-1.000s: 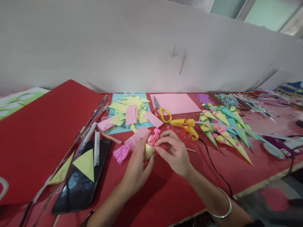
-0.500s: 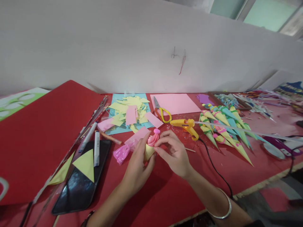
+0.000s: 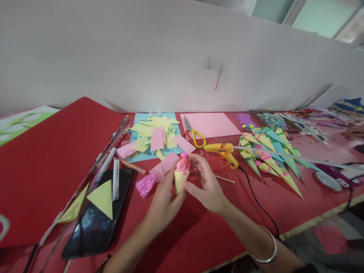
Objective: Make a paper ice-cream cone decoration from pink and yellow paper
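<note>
Upright between my hands is a small ice cream cone craft (image 3: 182, 180), with a yellow cone, a pink swirled top, a bright pink ball at its tip and pink dots at the rim. My left hand (image 3: 163, 203) is wrapped round its left side, thumb across the lower front. On the right side, my right hand (image 3: 209, 189) holds it lightly, thumb against the yellow cone and curved fingers by the pink top. The cone's lower tip is hidden by my left hand. Pink plastic wrap (image 3: 146, 184) lies just left of my hands.
A yellow glue gun (image 3: 223, 149) lies beyond my right hand, its black cord trailing right. Several finished cones (image 3: 273, 151) are piled to the right. Scissors (image 3: 195, 132) and paper scraps (image 3: 155, 131) lie behind. A black phone (image 3: 96, 223) carries markers and yellow pieces.
The cone has been turned more upright, so its yellow front and pink dots show. My right hand's pinching fingers have spread, with the thumb now lower on the cone.
</note>
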A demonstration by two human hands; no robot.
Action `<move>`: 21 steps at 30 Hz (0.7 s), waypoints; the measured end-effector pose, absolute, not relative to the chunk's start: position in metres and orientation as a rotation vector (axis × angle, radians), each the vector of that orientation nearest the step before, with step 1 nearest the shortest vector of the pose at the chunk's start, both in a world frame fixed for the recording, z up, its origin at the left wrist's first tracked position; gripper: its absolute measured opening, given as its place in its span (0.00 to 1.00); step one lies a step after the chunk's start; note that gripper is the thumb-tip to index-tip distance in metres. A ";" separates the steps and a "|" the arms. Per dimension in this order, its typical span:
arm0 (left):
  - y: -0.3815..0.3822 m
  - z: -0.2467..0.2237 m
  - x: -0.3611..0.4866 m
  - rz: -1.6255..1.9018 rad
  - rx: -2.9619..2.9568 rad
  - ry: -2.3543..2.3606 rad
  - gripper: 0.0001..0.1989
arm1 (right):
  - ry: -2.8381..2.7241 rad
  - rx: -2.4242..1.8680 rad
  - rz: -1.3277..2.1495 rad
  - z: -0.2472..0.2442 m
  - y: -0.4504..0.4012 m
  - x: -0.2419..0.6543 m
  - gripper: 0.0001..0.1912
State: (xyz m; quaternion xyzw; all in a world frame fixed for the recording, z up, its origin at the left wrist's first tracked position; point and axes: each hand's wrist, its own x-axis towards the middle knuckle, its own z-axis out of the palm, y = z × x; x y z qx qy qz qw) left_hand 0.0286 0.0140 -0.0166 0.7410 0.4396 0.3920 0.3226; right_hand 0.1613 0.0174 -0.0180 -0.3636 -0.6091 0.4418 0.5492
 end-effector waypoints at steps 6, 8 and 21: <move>0.020 -0.014 0.022 0.813 2.242 1.292 0.26 | -1.376 -0.920 1.057 -0.020 0.019 0.162 0.28; 0.026 -0.008 0.010 0.774 2.309 1.342 0.28 | -1.349 -0.960 1.078 -0.021 0.021 0.163 0.27; 0.045 -0.015 -0.023 0.049 2.554 1.649 0.14 | -1.585 -1.315 1.048 -0.041 0.028 0.165 0.20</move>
